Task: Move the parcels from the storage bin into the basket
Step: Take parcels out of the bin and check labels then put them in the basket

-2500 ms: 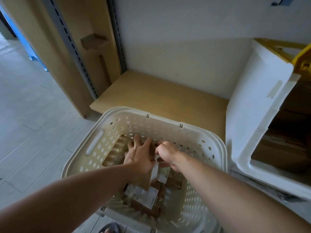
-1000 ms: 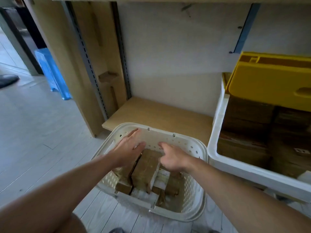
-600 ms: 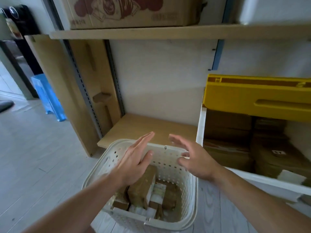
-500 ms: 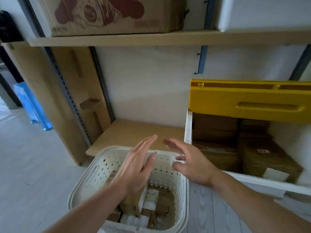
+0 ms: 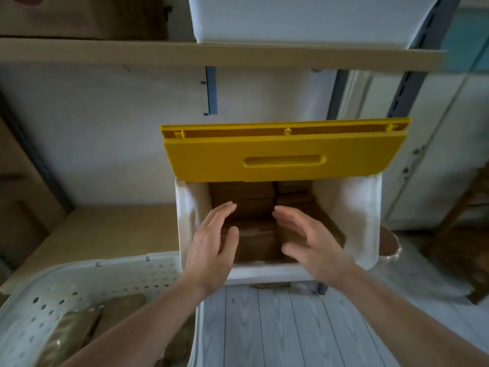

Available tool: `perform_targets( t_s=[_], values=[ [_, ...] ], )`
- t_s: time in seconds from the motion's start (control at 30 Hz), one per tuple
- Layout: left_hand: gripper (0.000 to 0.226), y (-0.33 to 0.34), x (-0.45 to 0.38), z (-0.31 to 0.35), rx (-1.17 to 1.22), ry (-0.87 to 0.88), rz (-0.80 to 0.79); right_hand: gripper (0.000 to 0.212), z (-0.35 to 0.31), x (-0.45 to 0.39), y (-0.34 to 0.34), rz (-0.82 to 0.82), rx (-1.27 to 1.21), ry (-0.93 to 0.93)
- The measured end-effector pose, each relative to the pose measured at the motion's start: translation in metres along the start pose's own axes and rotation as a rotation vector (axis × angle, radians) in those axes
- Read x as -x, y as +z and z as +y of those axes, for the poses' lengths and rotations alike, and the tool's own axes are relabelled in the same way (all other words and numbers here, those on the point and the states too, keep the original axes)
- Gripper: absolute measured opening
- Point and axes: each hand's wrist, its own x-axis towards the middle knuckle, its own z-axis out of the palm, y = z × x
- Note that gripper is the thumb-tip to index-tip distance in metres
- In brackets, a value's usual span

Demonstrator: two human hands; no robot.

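The white storage bin (image 5: 352,221) stands ahead on the low shelf, its yellow lid (image 5: 285,152) flipped up. Several brown parcels (image 5: 254,242) are stacked inside it. My left hand (image 5: 211,250) and my right hand (image 5: 309,239) hover over the bin's front opening, palms facing each other, fingers straight, holding nothing. One parcel lies between them below. The white perforated basket (image 5: 92,276) sits at the lower left, with brown parcels (image 5: 71,329) inside it.
A wooden shelf board (image 5: 113,229) runs left of the bin. An upper shelf (image 5: 211,54) carries a white box (image 5: 304,19) and a cardboard box (image 5: 79,14). Grey plank floor (image 5: 285,327) lies below. White cabinet doors (image 5: 423,154) stand at the right.
Both hands lifted out of the basket, let go of the parcels there and swung right to the open bin. The view turned with them, so the basket slid to the lower left.
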Motion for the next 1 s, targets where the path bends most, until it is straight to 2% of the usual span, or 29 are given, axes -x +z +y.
perform_targets(
  t_s=[0.13,0.3,0.47,0.57,0.63,0.67,0.77,0.8,0.83,0.93,1.0],
  values=[
    [0.044,0.019,-0.015,0.009,0.071,-0.145,-0.016,0.072,0.025,0.002,-0.027,0.084,0.027,0.060],
    [0.046,0.052,-0.034,0.014,0.256,-0.398,-0.190,0.064,0.047,-0.006,-0.040,0.225,0.186,0.202],
    [0.048,0.096,-0.055,0.025,0.219,-0.694,-0.413,0.060,0.047,-0.023,-0.036,0.138,0.247,0.328],
    [0.047,0.110,-0.069,0.039,0.280,-0.853,-0.496,0.069,0.046,-0.031,-0.027,0.111,0.267,0.376],
    [0.045,0.120,-0.074,0.043,0.294,-0.909,-0.537,0.066,0.048,-0.034,-0.026,0.120,0.266,0.399],
    [0.052,0.125,-0.075,0.043,0.286,-0.897,-0.552,0.060,0.046,-0.033,-0.028,0.139,0.262,0.408],
    [0.096,0.140,-0.082,0.036,0.422,-0.928,-0.514,0.051,0.045,-0.033,-0.033,0.222,0.207,0.424],
    [0.100,0.141,-0.082,0.037,0.500,-0.970,-0.516,0.051,0.044,-0.032,-0.034,0.234,0.193,0.423],
    [0.092,0.139,-0.082,0.042,0.594,-1.015,-0.496,0.050,0.045,-0.032,-0.034,0.240,0.185,0.412],
    [0.040,0.139,-0.084,0.041,0.777,-1.071,-0.379,0.044,0.041,-0.030,-0.036,0.294,0.190,0.344],
    [0.034,0.135,-0.087,0.042,0.858,-1.059,-0.328,0.042,0.038,-0.030,-0.039,0.362,0.233,0.286]
  ],
)
